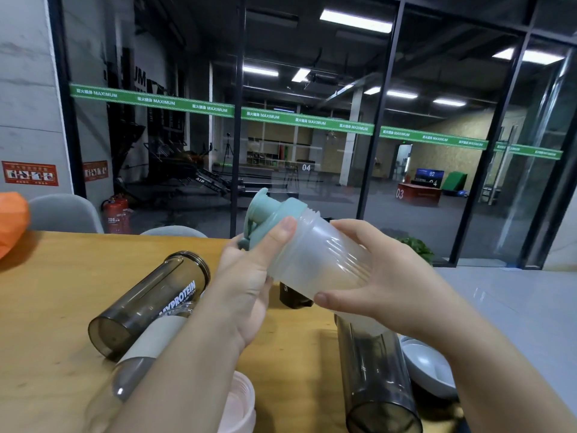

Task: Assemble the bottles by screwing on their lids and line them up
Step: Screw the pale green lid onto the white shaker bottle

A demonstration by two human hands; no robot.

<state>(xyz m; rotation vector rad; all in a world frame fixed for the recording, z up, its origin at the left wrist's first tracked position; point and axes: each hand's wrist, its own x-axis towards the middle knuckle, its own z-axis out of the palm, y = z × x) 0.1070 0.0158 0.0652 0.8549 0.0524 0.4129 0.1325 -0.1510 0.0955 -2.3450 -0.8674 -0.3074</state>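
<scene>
Head view. Frosted translucent bottle (315,260) held up above the wooden table (56,295), tilted, threaded neck up and to the rear. Right hand (374,276) wrapped round the lower body, thumb in front, fingers curled over the top: a steadying grip, probably to keep the body from turning. Left hand (249,276) curled on the teal lid (268,220), thumb lying along the bottle's shoulder. Lid cocked against the neck with threads bare beside it, so by the look of it not yet seated; most likely being squared up for the twist. Both raised clear of the tabletop, which leaves the wrists free to rotate.

Below, more work waiting. Smoked grey bottle with white lettering (150,304) lying on its side, open mouth to the rear, partly behind the left forearm. Clear bottle with a pale band (146,348) just beside it, also lying down. Second smoked grey bottle (377,379) on its side under the right forearm, base toward the camera. Pink lid or cup (242,401) at the near edge, which of the two unclear. Small black item (293,296) under the frosted bottle, possibly a cap. White bowl-like piece (427,367) at the right, close to the table's right edge. Nothing upright or lined up so far.

Open room: bare wood at the left, up to the orange object (12,220) at the far left corner; a fair spot for a row. Right edge close and crowded, so a rolling bottle could go over there.
</scene>
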